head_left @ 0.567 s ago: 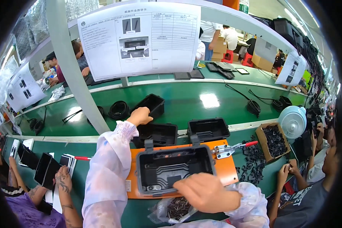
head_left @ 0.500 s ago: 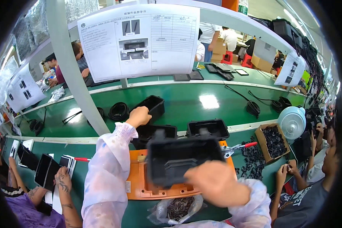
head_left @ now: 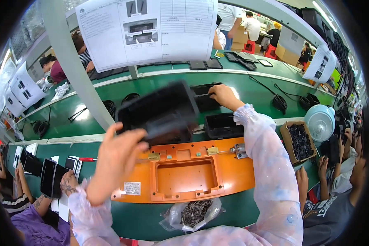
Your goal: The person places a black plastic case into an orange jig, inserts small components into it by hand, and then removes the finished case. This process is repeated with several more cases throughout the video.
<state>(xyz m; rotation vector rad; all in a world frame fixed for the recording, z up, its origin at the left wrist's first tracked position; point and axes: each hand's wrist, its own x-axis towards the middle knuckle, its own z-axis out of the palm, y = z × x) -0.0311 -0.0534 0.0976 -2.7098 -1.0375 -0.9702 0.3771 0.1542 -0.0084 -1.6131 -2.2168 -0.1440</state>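
My left hand (head_left: 121, 153) grips a black open-topped plastic box (head_left: 160, 108) by its lower left corner. The box is tilted, blurred by motion and raised over the far side of the bench. Farther off, my right hand (head_left: 225, 96) has its fingers closed on the rim of another black box (head_left: 205, 100), partly covered by the raised one. A third black box (head_left: 223, 125) stands just below my right hand. In front of me lies an orange fixture (head_left: 238, 174) with a rectangular recess and small brass-coloured blocks.
A plastic bag of small metal pins (head_left: 194, 215) lies before the fixture. To the right stand a cardboard box of small black parts (head_left: 299, 143) and a pale blue fan (head_left: 319, 123). A grey post (head_left: 76, 74) rises at left. Other people sit on both sides.
The black box over the fixture has gone from there, uncovering the recess. My right hand has moved away to a far box; my left hand has drawn back and now holds a raised box.
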